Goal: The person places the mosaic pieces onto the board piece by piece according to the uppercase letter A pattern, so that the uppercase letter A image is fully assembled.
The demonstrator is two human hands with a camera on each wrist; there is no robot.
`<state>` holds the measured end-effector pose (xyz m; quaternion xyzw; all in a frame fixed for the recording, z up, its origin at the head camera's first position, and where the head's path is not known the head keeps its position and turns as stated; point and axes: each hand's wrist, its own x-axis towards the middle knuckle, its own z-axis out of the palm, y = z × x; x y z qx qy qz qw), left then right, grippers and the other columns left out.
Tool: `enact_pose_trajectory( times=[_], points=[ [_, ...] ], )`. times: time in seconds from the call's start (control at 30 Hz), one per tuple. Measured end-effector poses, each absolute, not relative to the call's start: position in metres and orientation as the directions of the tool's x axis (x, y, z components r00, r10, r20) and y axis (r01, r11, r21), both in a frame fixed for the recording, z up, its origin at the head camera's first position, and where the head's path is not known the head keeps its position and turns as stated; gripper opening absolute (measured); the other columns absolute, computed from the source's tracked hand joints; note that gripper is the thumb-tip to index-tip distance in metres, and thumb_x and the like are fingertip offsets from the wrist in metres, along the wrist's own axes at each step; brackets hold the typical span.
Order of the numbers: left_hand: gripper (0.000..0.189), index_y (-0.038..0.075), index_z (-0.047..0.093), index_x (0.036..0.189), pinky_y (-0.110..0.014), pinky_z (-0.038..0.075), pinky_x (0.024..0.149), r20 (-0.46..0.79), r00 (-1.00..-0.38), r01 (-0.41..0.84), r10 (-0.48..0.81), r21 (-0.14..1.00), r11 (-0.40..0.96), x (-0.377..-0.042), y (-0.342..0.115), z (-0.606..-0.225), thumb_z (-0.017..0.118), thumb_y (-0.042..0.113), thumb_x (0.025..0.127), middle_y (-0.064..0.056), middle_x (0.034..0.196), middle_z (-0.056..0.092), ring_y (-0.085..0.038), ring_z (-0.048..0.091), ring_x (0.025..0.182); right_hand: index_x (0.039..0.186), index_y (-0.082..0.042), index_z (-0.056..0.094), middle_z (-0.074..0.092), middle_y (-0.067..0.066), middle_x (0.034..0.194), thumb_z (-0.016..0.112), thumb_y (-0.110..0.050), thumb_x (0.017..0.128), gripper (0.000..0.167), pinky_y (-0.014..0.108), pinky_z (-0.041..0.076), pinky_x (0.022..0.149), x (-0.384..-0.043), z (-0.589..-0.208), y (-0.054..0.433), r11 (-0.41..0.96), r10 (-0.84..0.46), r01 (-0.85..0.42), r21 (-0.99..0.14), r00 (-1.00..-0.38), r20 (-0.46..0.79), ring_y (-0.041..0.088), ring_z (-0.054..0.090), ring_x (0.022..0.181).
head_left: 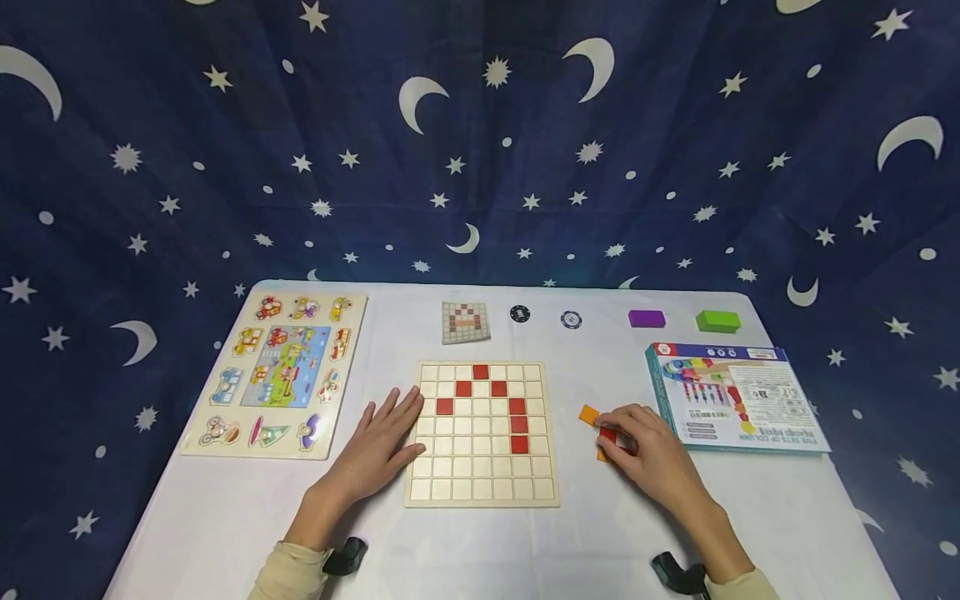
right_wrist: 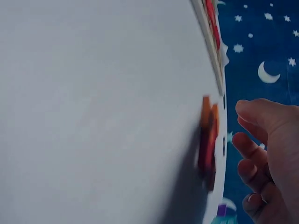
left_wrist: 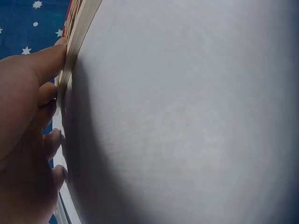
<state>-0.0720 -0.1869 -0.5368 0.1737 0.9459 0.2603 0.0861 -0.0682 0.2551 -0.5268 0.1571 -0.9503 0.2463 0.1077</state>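
A wooden grid board (head_left: 480,489) lies mid-table, with several red square tiles (head_left: 519,424) set in its cells. My left hand (head_left: 378,450) rests along its left edge, fingers extended and thumb on the border. In the left wrist view the thumb touches the board's side (left_wrist: 77,39). To the board's right, my right hand (head_left: 656,458) is over a small group of loose tiles, with an orange tile (head_left: 588,414) and a red tile (head_left: 609,434) showing. From the right wrist view, its bent fingers (right_wrist: 254,114) stand apart from the tiles (right_wrist: 207,140), holding nothing; other tiles are partly hidden.
A small pattern card (head_left: 465,323) lies behind the board, beside a black chip (head_left: 520,314) and a blue-white chip (head_left: 571,320). Purple (head_left: 647,318) and green (head_left: 717,322) blocks sit back right, near a boxed game (head_left: 738,400). A picture puzzle (head_left: 251,425) lies left.
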Motion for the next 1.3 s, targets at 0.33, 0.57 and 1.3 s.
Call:
enact_pose_trajectory(
  times=[0.33,0.57,1.3],
  points=[
    [0.077,0.011,0.034,0.168,-0.069,0.012,0.132,-0.067,-0.924,0.288,0.377,0.529,0.799,-0.072,-0.186,-0.536,0.068,0.036,0.104,-0.005,0.178,0.028,-0.04,0.019,0.167,0.114,-0.016,0.08,0.073,-0.006,0.102,0.09,-0.018,0.085,0.031,0.033,0.049,0.077,-0.05,-0.534,0.275,0.878,-0.201,-0.301,-0.371,-0.937,0.284,0.008,0.057,0.088],
    [0.077,0.011,0.033,0.168,-0.069,0.011,0.133,-0.074,-0.922,0.287,0.38,0.529,0.799,-0.072,-0.186,-0.537,0.067,0.036,0.104,-0.005,0.178,0.028,-0.039,0.018,0.168,0.118,-0.015,0.081,0.072,0.0,0.108,0.086,-0.017,0.09,0.029,0.045,0.055,0.083,-0.057,-0.532,0.269,0.9,-0.214,-0.276,-0.337,-0.954,0.209,0.019,0.062,0.098],
    [0.076,0.011,0.033,0.168,-0.068,0.011,0.133,-0.071,-0.923,0.286,0.379,0.531,0.797,-0.072,-0.187,-0.536,0.067,0.036,0.104,-0.005,0.178,0.028,-0.038,0.018,0.168,0.118,-0.008,0.082,0.073,0.008,0.109,0.091,-0.027,0.086,0.037,0.049,0.059,0.091,-0.071,-0.52,0.26,0.93,-0.251,-0.274,-0.246,-0.96,0.121,0.027,0.063,0.102]
  ],
)
